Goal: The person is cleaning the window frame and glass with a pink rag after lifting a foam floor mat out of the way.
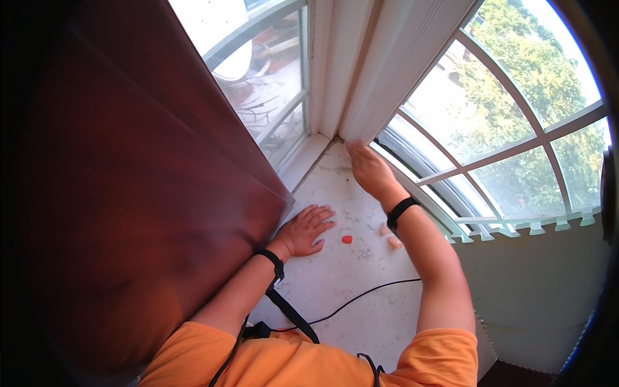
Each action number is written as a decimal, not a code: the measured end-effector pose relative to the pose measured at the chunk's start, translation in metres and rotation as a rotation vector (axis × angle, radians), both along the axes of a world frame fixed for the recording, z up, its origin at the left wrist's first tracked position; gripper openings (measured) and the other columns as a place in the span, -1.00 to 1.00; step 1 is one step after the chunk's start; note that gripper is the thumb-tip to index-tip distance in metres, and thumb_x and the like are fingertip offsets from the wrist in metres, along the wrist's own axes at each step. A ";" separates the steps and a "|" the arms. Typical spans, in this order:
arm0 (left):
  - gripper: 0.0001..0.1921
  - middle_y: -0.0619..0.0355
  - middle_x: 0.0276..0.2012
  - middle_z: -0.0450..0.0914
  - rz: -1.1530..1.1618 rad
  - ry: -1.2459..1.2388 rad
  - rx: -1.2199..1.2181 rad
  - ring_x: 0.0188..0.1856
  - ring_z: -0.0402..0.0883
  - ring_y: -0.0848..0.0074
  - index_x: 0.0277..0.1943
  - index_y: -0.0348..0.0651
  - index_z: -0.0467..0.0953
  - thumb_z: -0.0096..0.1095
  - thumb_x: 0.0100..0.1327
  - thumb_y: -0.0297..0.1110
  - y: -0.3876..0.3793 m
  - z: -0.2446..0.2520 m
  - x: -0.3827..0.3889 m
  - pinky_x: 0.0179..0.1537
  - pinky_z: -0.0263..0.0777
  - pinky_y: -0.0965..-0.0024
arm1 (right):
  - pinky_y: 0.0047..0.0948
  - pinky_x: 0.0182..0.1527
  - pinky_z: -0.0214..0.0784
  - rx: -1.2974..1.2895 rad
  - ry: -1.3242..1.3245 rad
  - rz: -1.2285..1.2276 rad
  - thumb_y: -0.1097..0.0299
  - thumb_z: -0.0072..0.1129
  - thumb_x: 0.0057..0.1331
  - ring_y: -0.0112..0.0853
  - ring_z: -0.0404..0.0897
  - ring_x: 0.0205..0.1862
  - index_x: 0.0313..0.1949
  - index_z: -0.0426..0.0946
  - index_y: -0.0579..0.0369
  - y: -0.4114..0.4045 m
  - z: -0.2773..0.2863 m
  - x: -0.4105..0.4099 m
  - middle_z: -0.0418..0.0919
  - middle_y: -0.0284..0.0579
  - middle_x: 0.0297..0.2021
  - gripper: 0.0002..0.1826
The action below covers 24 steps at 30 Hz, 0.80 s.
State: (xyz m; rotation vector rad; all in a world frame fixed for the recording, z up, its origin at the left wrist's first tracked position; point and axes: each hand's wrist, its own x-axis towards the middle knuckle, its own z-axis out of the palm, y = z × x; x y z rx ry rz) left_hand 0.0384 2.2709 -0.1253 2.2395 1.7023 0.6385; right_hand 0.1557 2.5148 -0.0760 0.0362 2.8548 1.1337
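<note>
My left hand (307, 230) lies palm down on the white, stained windowsill (338, 285), fingers spread and holding nothing. Close to its thumb sits a small red piece (346, 239) that could be putty or an eraser. My right hand (370, 167) reaches to the far corner of the sill, its fingertips at the foot of the white window frame post (382, 72). Its fingers are stretched out together and slightly blurred; whether anything is under or between them is hidden. Two small pale pink pieces (395, 242) lie beside my right forearm, one partly covered by the wristband.
A dark red wooden panel (159, 169) rises along the left, close to my left arm. Barred windowpanes (503, 126) stand on the right, above a pale foam mat with toothed edges (537, 280). A black cable (358, 297) crosses the sill near my body.
</note>
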 end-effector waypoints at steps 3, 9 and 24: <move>-0.45 0.11 0.32 0.24 -0.001 -0.015 -0.009 0.40 0.15 0.25 0.19 -0.05 0.38 0.24 0.08 -0.25 0.000 -0.005 0.002 0.44 0.00 0.12 | -0.32 0.44 0.00 -0.031 0.287 0.115 0.37 -0.07 0.29 -0.23 0.29 0.37 0.18 0.43 0.32 0.014 0.046 -0.012 0.43 -0.03 0.24 -0.52; -0.46 0.09 0.31 0.24 0.017 0.001 0.025 0.40 0.16 0.26 0.17 -0.05 0.38 0.25 0.08 -0.26 -0.003 -0.005 -0.003 0.43 0.01 0.11 | -0.27 0.48 -0.05 -0.136 0.549 0.155 0.36 0.01 0.24 -0.29 0.32 0.34 0.06 0.55 0.23 0.009 0.116 -0.035 0.52 -0.13 0.16 -0.58; -0.48 0.12 0.33 0.23 0.005 -0.011 -0.007 0.43 0.10 0.29 0.18 -0.05 0.39 0.22 0.12 -0.23 0.001 -0.004 -0.003 0.46 -0.05 0.16 | -0.20 0.47 -0.14 -0.072 0.156 -0.025 0.30 -0.02 0.25 -0.20 0.31 0.34 0.03 0.58 0.25 0.002 0.003 -0.035 0.50 -0.03 0.19 -0.57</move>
